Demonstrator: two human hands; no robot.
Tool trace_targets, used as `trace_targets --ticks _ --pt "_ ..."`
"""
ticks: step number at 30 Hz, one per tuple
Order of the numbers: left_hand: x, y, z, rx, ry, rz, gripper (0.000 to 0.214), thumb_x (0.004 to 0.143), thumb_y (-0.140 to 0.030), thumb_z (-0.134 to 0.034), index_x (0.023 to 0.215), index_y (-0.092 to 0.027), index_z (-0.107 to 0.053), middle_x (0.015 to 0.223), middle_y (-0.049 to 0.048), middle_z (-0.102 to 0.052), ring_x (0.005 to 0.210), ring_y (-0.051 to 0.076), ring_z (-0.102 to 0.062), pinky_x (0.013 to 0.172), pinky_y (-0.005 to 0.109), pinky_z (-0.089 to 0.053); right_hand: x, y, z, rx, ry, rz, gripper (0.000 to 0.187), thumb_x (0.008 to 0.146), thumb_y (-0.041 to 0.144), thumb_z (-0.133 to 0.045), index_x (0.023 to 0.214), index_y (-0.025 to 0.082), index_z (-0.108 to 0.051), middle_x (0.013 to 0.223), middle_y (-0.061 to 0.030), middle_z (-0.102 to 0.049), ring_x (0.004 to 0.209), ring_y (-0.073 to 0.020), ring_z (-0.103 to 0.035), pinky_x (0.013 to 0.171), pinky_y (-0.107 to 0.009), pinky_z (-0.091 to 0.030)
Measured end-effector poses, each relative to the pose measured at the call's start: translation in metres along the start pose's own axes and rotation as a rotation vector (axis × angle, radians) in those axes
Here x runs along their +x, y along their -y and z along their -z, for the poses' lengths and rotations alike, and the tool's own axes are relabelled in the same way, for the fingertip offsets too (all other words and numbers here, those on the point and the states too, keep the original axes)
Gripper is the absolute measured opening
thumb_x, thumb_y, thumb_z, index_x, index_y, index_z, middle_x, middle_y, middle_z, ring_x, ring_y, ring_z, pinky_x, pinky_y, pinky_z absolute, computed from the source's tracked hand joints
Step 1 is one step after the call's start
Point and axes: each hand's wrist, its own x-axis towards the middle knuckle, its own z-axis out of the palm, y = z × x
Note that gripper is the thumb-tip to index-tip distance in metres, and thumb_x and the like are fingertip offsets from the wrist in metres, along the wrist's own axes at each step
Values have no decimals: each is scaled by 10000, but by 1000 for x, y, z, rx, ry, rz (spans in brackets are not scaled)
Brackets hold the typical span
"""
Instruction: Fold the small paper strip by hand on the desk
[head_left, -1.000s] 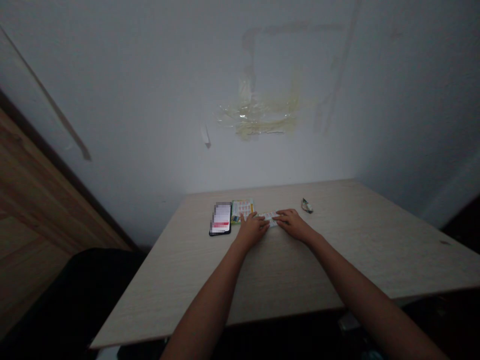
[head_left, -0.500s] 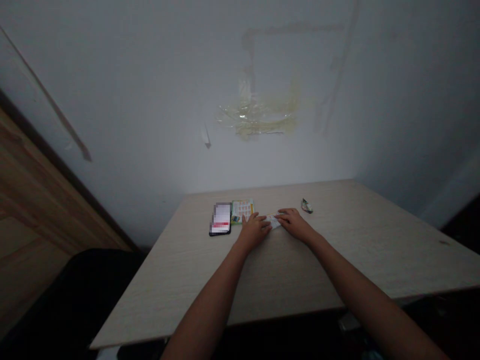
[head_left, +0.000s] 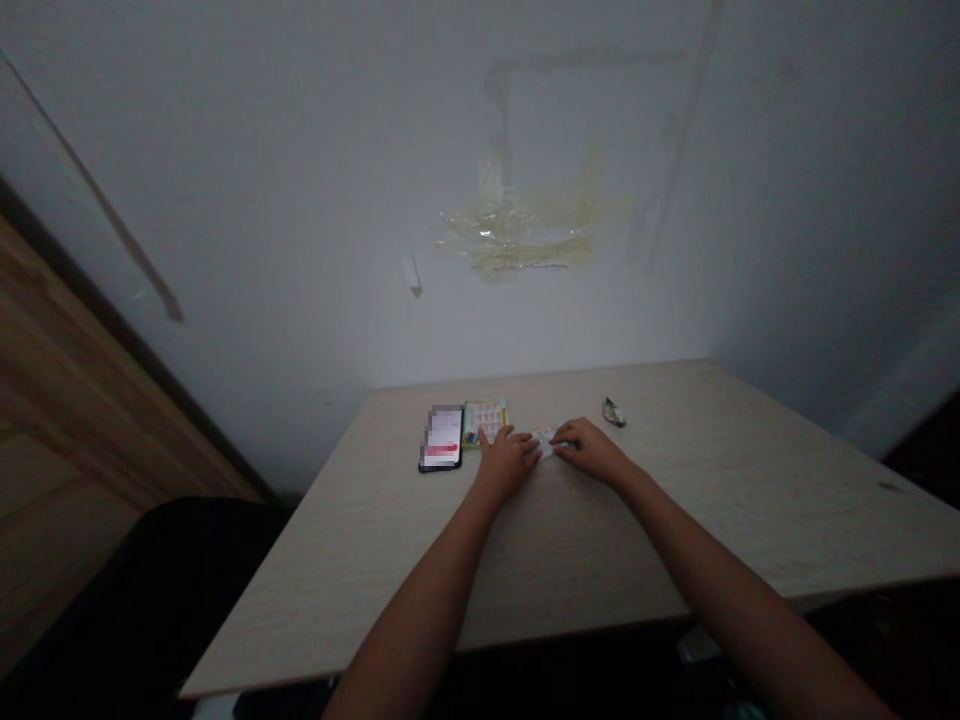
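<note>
A small piece of printed paper (head_left: 547, 440) lies on the table between my two hands. My left hand (head_left: 508, 462) rests flat with its fingers spread, the fingertips on the paper's left side. Fingers drawn together, my right hand (head_left: 589, 447) pinches the right part of the paper. Just beyond my left thumb is a colourful printed card or booklet (head_left: 486, 418), its near edge partly covered by that hand. A phone (head_left: 442, 440) with a lit, blurred screen lies left of the booklet.
A small crumpled wrapper (head_left: 613, 412) lies beyond my right hand. The pale wooden table (head_left: 360, 560) reaches to a wall (head_left: 300, 250) with old tape on it. On the left are a dark chair-like shape (head_left: 142, 600) and a wooden panel (head_left: 45, 400).
The fingers of my right hand have drawn in closer together on the paper, and more of its printed surface shows. My left hand has barely moved.
</note>
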Motion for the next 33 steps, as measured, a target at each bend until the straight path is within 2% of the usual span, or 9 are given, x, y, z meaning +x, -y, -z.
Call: trace_targets --ticks 7,14,24,33 --pt "0 -2 -1 0 -19 26 339 963 -460 -419 1228 -383 -615 1389 -17 -574 1387 313 -329 1070 790 -47 -1 -5 -3 16 12 -14 235 837 335 -628 996 224 -761 1028 -84 -707 1037 -243 -598 955 -387 -442" --pt "1 1 -3 -25 -21 62 331 950 -488 -432 1216 -420 -618 1385 -36 -579 1390 334 -316 1024 826 17 -1 -4 -3 3 14 2 229 861 318 -604 1004 221 -754 1038 -88 -698 1029 -233 -601 954 -378 -446" --pt "6 0 -4 -18 -78 49 305 968 -388 -432 1188 -403 -643 1286 -13 -646 1304 299 -413 1043 806 23 0 -2 -4 -11 27 -1 275 860 314 -610 1087 222 -735 1095 -94 -696 1071 -248 -593 985 -396 -438" --pt "6 1 -8 -26 -83 61 322 971 -373 -421 1225 -412 -615 1362 -26 -597 1370 310 -352 1032 821 25 -1 0 -5 6 1 17 283 856 297 -621 1107 226 -731 1106 -92 -702 1093 -252 -583 1007 -411 -429"
